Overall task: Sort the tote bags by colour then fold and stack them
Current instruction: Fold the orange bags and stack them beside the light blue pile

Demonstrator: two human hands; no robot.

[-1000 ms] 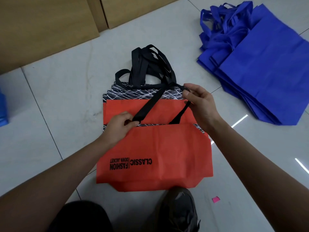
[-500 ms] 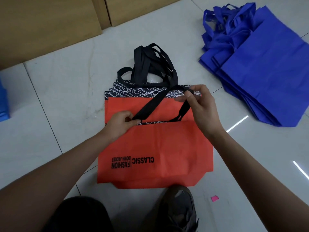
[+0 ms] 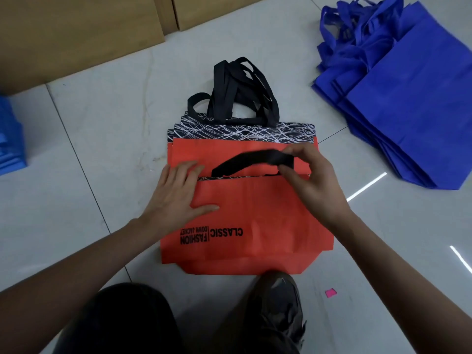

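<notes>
A stack of orange tote bags (image 3: 255, 149) with black-and-white patterned tops lies on the floor in front of me, their black handles (image 3: 240, 90) bunched at the far end. The top orange bag (image 3: 255, 215) is folded over and shows black lettering. My left hand (image 3: 178, 192) presses flat on its left part, fingers straight. My right hand (image 3: 309, 180) pinches the black handle strap (image 3: 250, 160) of the top bag and holds it low over the fold line. A pile of blue tote bags (image 3: 413, 98) lies at the right.
More blue material (image 3: 10, 139) sits at the left edge. Wooden panels (image 3: 76, 29) stand along the far side. My shoe (image 3: 278, 305) and knee are just below the orange stack. A small pink scrap (image 3: 330, 293) lies on the white tiles.
My right hand brought the black strap down from the patterned top toward the fold line. My left hand let go of the strap and now lies flat on the folded bag.
</notes>
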